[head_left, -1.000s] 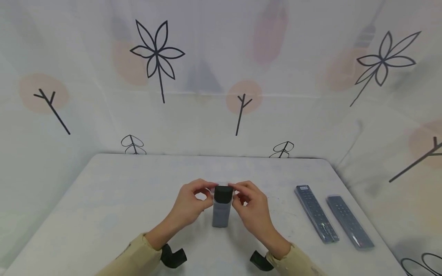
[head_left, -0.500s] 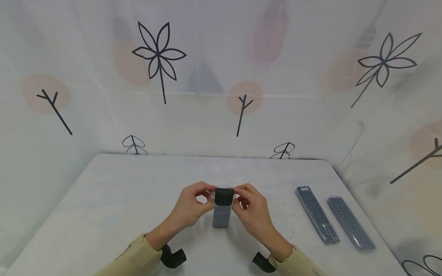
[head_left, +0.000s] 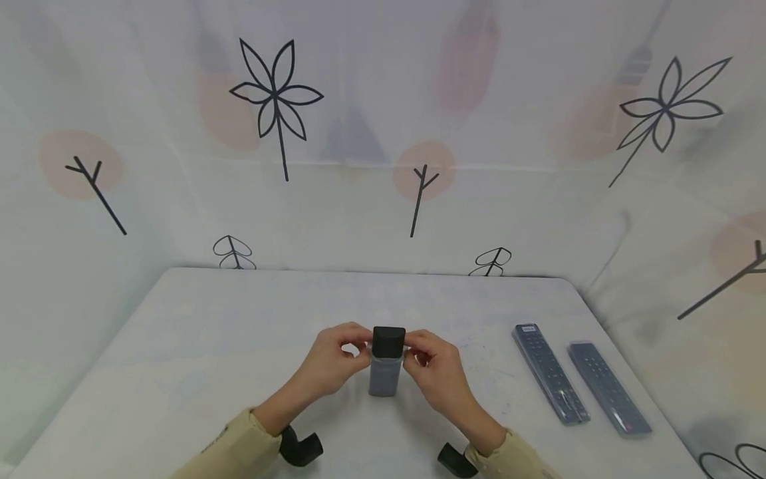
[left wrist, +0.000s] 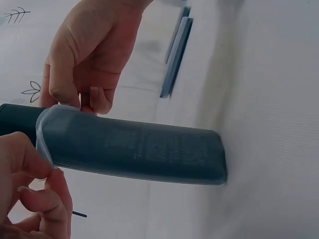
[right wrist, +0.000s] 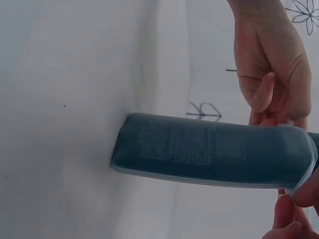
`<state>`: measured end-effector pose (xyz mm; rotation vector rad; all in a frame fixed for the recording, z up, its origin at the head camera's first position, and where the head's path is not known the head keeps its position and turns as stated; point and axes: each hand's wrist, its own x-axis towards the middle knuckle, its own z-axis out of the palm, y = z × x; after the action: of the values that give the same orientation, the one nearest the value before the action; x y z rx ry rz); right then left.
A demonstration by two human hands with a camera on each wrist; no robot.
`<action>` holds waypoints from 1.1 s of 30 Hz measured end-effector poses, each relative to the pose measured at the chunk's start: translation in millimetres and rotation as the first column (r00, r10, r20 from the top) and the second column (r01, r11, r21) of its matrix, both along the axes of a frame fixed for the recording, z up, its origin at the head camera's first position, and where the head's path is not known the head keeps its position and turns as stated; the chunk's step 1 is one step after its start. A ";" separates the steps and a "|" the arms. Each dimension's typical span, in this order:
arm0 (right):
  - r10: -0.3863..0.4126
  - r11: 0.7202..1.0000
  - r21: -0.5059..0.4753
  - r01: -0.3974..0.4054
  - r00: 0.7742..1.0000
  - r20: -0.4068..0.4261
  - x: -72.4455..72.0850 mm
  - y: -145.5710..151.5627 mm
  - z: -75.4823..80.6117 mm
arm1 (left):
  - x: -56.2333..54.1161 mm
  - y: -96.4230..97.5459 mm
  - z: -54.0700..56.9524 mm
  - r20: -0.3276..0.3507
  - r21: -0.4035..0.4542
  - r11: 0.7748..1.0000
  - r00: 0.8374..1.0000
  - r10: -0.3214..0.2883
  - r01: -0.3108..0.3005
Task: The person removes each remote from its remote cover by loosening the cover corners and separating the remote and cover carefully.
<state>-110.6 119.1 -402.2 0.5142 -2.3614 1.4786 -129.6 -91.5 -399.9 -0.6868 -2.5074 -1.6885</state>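
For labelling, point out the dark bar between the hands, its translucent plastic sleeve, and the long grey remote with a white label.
Dark bar (head_left: 388, 342), head view, bare top.
Translucent sleeve (left wrist: 133, 148), left wrist view, broad side.
Labelled remote (head_left: 551, 374), head view, buttoned face.

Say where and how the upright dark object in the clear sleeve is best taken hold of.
Probably the dark object by its lower half, from the near side, across its long edges: it stands slim and upright, free there, while the left hand and right hand pinch the sleeve's rim above.
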 end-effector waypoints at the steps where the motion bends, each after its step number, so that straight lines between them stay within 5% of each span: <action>1: 0.000 1.000 0.003 0.000 1.000 0.011 0.2 -0.2 -1.5 | -0.2 -0.3 -2.0 0.018 -0.006 1.000 1.000 -0.003 0.003; 12: 0.002 1.000 0.029 -0.004 0.998 0.067 1.8 -0.3 -8.1 | -0.5 -1.3 -10.8 0.079 -0.046 0.999 0.997 -0.021 0.025; 33: -0.001 0.998 0.066 -0.006 0.995 0.103 0.4 0.7 -14.6 | 2.7 0.1 -17.7 0.012 -0.037 0.999 1.000 0.012 -0.012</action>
<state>-110.2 119.8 -416.8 0.4678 -2.4968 1.4650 -126.9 -91.4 -417.6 -0.6646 -2.5521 -1.6517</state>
